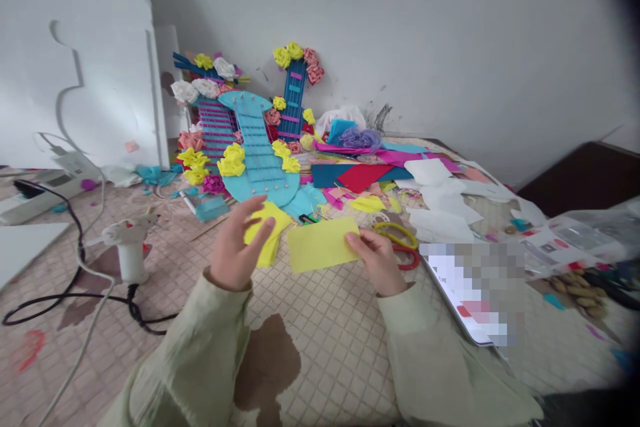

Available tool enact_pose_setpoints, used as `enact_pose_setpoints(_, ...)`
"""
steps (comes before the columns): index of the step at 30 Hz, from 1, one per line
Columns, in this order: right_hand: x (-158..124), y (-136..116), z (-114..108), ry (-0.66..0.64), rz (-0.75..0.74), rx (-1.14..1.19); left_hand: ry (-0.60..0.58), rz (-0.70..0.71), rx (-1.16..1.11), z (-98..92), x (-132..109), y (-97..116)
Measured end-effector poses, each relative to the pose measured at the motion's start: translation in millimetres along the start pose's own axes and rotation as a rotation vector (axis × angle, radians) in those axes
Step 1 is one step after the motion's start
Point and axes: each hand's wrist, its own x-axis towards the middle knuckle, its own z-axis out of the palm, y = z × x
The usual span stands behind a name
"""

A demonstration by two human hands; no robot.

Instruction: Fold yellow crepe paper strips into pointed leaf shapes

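Note:
A flat yellow paper rectangle (320,245) is pinched at its right end between the thumb and fingers of my right hand (377,257). My left hand (240,250) hovers to the left of that paper with thumb and fingers apart, holding nothing. Just behind the left fingers lies a bunch of yellow paper pieces (273,240), partly hidden by the hand. Scissors with yellow and red handles (407,258) lie beside my right hand, their blades mostly hidden. A light blue board strung with lines and trimmed with yellow paper flowers (257,147) stands behind.
On the left are a white glue gun (131,247), its looping black cord and a power strip (45,193). More flower-trimmed boards (293,103) lean at the wall. A tablet-like device (465,300), white paper scraps (445,193) and a plastic bag (575,240) lie on the right.

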Motion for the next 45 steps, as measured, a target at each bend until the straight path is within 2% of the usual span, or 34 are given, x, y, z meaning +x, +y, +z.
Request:
enact_pose_setpoints(1, -1, 0, 1, 0.004, -0.006, 0.001, -0.126, -0.101, -0.090, 8.9, -5, -1)
enact_pose_setpoints(3, -2, -1, 3, 0.009, -0.022, 0.003, -0.287, -0.345, -0.259, 23.5, -13, -2)
enact_pose_setpoints(6, -3, 0, 5, 0.002, -0.058, -0.001, -0.306, -0.618, -0.452, 35.9, -20, -6)
enact_pose_setpoints(8, -3, 2, 6, -0.020, -0.058, 0.005, -0.290, -0.687, -0.536, 39.3, -21, -9)
enact_pose_setpoints(12, -2, 6, 8, -0.034, -0.023, 0.053, -0.247, -0.595, -0.561, 39.1, -18, -18)
enact_pose_setpoints(16, -1, 4, 5, -0.067, -0.101, 0.103, -0.214, -0.517, -0.489, 36.5, -16, -21)
enact_pose_setpoints(22, 1, 5, -5, -0.181, -0.333, -0.217, -0.187, -0.485, -0.443, 36.4, -19, -17)
enact_pose_setpoints(26, 1, 5, -5, -0.209, -0.295, -0.210, -0.204, -0.493, -0.370, 33.6, -19, -13)
enact_pose_setpoints(28, 0, 2, -3, -0.211, -0.258, -0.179, -0.234, -0.411, -0.240, 30.6, -18, -12)
enact_pose_setpoints(31, -2, -4, -1, -0.259, -0.206, -0.138, -0.355, -0.252, -0.042, 26.3, -17, -9)
enact_pose_setpoints(35, -4, -8, 0, -0.306, -0.170, -0.121, -0.469, -0.150, 0.174, 25.2, -19, -4)
enact_pose_setpoints(37, -4, -7, -1, -0.287, -0.149, -0.113, -0.466, -0.125, 0.179, 26.6, -21, -4)
enact_pose_setpoints(40, -3, -2, -1, -0.183, -0.076, -0.076, -0.479, -0.086, 0.116, 28.9, -23, -6)
enact_pose_setpoints(42, -2, 1, 0, -0.120, -0.059, -0.054, -0.553, -0.089, 0.111, 30.1, -25, -7)
enact_pose_setpoints(45, -3, 0, 1, -0.143, -0.072, -0.025, -0.640, -0.134, 0.121, 32.4, -28, -7)
